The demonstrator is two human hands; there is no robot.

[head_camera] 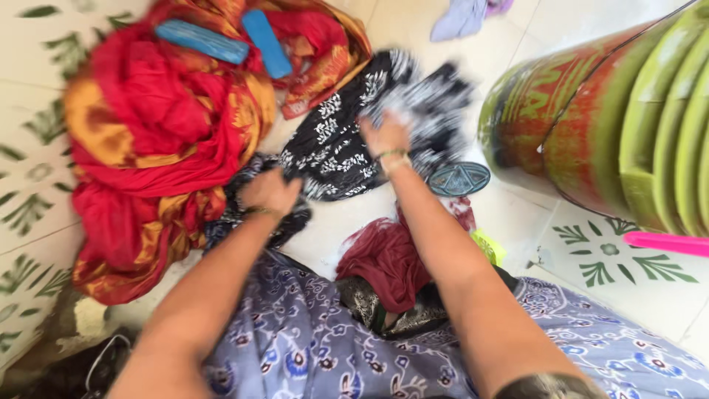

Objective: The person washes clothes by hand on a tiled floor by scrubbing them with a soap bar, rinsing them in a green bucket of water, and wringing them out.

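Blue floral lap fabric point(295, 340) nearest; I log both hands gripping black-white printed cloth point(332, 148): left hand point(269, 192) clenched on edge, right hand point(385, 137) bunching top; red-orange sari pile point(155, 140) adj.

No packages, signs or screens show. The one printed surface is the wrap-around label point(561, 111) on the big drum at the right: red and orange bands with yellow-green lettering, blurred and curved.
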